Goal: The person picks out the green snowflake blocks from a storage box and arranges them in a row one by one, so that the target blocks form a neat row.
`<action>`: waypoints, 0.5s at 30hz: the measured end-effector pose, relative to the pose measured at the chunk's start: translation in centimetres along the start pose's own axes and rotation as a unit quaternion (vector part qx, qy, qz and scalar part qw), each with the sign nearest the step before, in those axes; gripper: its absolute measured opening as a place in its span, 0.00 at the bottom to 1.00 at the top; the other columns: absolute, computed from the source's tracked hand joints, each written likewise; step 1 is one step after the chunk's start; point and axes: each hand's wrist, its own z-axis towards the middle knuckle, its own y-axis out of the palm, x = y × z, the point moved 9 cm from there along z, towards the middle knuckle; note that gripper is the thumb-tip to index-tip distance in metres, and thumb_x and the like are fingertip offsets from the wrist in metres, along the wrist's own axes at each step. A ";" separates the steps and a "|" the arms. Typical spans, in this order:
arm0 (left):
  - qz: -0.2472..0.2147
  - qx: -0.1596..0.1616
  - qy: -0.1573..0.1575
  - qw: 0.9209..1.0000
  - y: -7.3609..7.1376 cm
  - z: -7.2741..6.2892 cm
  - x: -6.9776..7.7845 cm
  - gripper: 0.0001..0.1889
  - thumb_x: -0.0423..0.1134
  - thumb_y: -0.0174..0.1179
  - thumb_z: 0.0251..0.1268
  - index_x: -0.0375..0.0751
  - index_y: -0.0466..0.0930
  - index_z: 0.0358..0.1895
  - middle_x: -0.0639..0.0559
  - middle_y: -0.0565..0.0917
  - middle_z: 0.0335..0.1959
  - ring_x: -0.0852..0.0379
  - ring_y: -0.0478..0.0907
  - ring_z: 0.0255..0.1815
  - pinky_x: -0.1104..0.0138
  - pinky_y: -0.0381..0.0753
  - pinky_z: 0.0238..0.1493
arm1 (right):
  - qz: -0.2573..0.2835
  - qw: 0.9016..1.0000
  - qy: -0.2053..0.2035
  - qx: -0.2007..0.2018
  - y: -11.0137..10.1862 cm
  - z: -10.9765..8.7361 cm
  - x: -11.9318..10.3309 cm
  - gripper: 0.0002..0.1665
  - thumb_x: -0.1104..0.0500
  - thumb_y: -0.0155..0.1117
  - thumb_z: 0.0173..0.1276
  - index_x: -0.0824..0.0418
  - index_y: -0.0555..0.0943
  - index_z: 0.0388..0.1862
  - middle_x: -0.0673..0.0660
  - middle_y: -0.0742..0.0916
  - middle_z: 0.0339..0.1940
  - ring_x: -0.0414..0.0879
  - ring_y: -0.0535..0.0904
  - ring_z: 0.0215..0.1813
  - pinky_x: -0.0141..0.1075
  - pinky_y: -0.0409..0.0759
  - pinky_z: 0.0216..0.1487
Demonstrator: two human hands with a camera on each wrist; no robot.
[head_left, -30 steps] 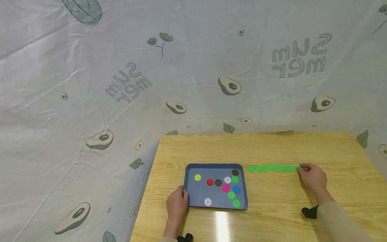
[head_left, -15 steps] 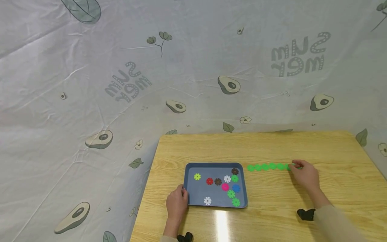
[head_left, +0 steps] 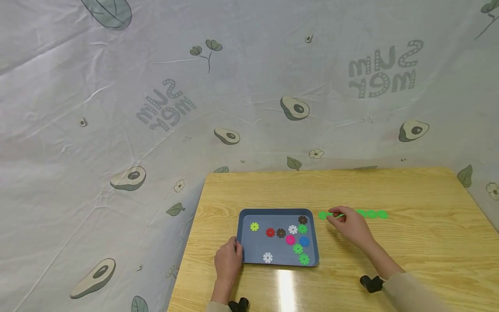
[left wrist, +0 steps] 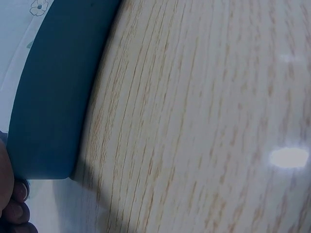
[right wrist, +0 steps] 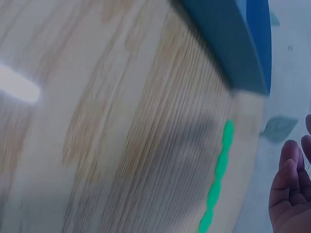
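Observation:
A row of several green notched discs [head_left: 372,214] lies on the wooden table [head_left: 351,190], right of a grey-blue tray [head_left: 249,242]. My right hand [head_left: 352,226] is over the left part of that row, its fingers loosely bent and hiding some discs. In the right wrist view its fingers [right wrist: 286,179] hold nothing, and the green row [right wrist: 214,189] runs below the tray's corner. My left hand [head_left: 228,261] grips the tray's left side near the front corner. The left wrist view shows the tray wall [left wrist: 58,87] with fingertips curled at its end.
Inside the tray are a yellow-green disc [head_left: 254,226], a red disc [head_left: 270,232], a pink disc [head_left: 290,239], a blue disc [head_left: 304,241], plus white, brown and green ones. A printed cloth [head_left: 253,86] hangs behind the table.
My right hand has let go at the row's right end and moved left along it toward the tray. The rightmost green discs are now uncovered. My left hand stays on the tray.

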 end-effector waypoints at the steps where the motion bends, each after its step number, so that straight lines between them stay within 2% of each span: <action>1: 0.000 -0.001 -0.001 1.000 0.0 0.0 0.0 0.08 0.33 0.67 0.65 0.34 0.89 0.43 0.46 0.86 0.23 0.61 0.70 0.15 0.61 0.74 0.17 | 0.001 1.000 -0.005 -0.004 0.6 0.0 -0.7 0.19 0.54 0.68 0.75 0.66 0.84 0.56 0.58 0.85 0.44 0.50 0.82 0.40 0.39 0.78 0.35; 6: -0.002 -0.003 -0.002 1.000 0.0 0.0 0.0 0.08 0.32 0.67 0.65 0.34 0.89 0.43 0.46 0.86 0.23 0.61 0.70 0.14 0.60 0.73 0.16 | 0.015 0.999 -0.023 -0.047 3.9 -0.2 -3.6 0.15 0.57 0.71 0.72 0.65 0.86 0.52 0.53 0.87 0.41 0.44 0.81 0.37 0.38 0.79 0.36; 9: 0.001 -0.001 -0.002 1.000 0.1 0.0 0.0 0.07 0.32 0.67 0.65 0.34 0.89 0.43 0.46 0.86 0.23 0.61 0.71 0.15 0.61 0.73 0.17 | 0.007 0.995 -0.048 -0.085 6.1 -0.4 -4.7 0.14 0.59 0.72 0.70 0.64 0.86 0.51 0.52 0.87 0.40 0.39 0.79 0.35 0.35 0.79 0.35; 15: 0.000 0.000 -0.001 1.000 0.0 0.0 0.0 0.07 0.32 0.67 0.65 0.34 0.89 0.43 0.48 0.85 0.22 0.61 0.70 0.14 0.62 0.72 0.16 | -0.051 0.979 -0.141 -0.139 9.5 -1.2 -6.9 0.11 0.60 0.74 0.67 0.64 0.86 0.46 0.54 0.86 0.40 0.36 0.77 0.33 0.34 0.78 0.34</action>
